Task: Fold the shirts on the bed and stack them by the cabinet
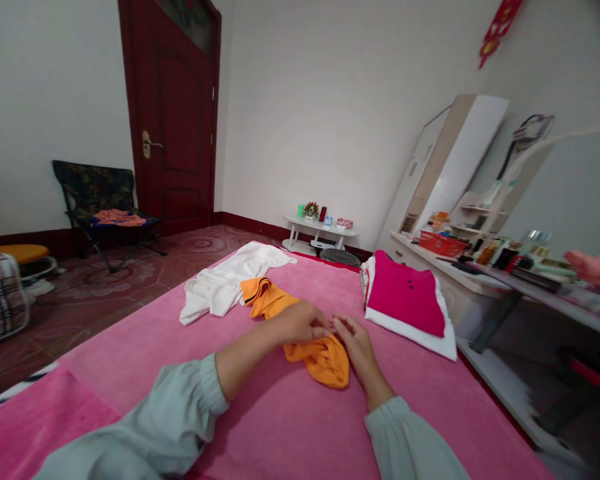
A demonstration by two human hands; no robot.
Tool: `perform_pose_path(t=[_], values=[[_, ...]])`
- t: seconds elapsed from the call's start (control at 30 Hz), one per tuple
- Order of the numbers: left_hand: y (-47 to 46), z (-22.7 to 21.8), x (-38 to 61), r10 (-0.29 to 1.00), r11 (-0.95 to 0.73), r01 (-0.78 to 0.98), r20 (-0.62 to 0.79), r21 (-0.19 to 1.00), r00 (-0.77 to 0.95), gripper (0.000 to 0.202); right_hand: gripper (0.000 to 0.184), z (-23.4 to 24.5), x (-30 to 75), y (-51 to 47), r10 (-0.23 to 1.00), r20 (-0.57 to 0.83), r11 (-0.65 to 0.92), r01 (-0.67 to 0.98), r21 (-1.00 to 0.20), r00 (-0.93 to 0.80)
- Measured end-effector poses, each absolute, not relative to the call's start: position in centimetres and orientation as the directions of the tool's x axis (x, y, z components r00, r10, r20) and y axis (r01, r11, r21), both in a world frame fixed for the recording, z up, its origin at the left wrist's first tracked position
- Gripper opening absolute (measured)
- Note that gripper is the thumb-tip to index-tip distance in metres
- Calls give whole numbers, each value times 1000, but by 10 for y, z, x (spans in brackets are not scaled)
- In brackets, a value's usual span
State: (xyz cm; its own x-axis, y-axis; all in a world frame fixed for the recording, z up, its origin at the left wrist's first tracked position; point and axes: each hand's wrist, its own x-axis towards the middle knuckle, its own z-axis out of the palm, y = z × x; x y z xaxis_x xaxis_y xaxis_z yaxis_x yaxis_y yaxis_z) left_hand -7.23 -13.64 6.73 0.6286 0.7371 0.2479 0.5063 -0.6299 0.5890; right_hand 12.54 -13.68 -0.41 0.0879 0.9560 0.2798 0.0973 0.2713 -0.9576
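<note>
Left hand point(300, 322) grasps the orange cloth point(334, 368), seemingly steadying it; right hand point(356, 341) curls beside, hold unclear; folded stack point(405, 297) sits apart, rightward.

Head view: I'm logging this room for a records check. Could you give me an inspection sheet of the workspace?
Surface: pink plush cover.
Things at hand: bunched orange garment with dark stripes; loosely spread white garment beyond it.
Clutter: folded clothes stack at right, magenta garment on top.
Hands: left hand at the orange garment, right hand beside it; grips unclear.
Cables: cannot tell; a dark strip shows at far right.
Surroundings: dark-red door, camouflage folding chair, low white table, red basket.
</note>
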Motion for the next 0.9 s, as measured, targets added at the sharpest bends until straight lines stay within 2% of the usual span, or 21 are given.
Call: perform_pose_path(t=[0.07,0.13,0.27,0.33,0.4,0.47,0.53,0.6,0.63,0.67,0.7,0.8,0.83,0.9], values=[[-109,68,-98,818,-567,608,297,555,492,32,48,-5,119,-138,947,322,313,174,-934,25],[-89,65,-127,861,-507,676,274,535,429,43,45,-5,115,-140,943,332,329,214,-920,-23],[-73,49,-169,804,-480,613,35,628,593,75,43,-2,113,-143,947,320,320,199,-926,-33],[-72,41,-174,796,-477,587,38,654,604,83,43,-2,115,-144,950,308,313,176,-933,-54],[-71,34,-169,791,-508,549,107,664,602,74,43,-3,116,-144,949,297,312,169,-935,-108],[-68,28,-161,749,-570,478,183,668,636,50,47,-4,117,-145,941,299,327,201,-923,-158],[-65,23,-155,714,-608,410,242,680,657,32,61,-3,115,-147,928,333,369,276,-888,-169],[-63,19,-155,726,-599,383,275,703,630,29,81,-2,111,-149,902,397,432,371,-822,-171],[-61,18,-157,743,-583,377,285,720,606,29,85,-1,108,-150,885,429,465,409,-785,-183],[-61,17,-159,760,-563,368,289,740,582,29,81,1,105,-150,868,452,494,433,-754,-204],[-60,18,-161,777,-537,356,284,765,561,28,69,2,103,-150,859,463,511,441,-738,-221],[-62,25,-165,855,-375,337,182,863,486,16,28,7,100,-148,891,428,453,345,-822,-151],[-65,30,-164,875,-317,343,133,884,466,14,24,8,102,-146,912,401,408,267,-873,-83],[-74,42,-158,883,-208,323,34,923,469,20,27,10,110,-142,942,327,323,59,-945,73]])
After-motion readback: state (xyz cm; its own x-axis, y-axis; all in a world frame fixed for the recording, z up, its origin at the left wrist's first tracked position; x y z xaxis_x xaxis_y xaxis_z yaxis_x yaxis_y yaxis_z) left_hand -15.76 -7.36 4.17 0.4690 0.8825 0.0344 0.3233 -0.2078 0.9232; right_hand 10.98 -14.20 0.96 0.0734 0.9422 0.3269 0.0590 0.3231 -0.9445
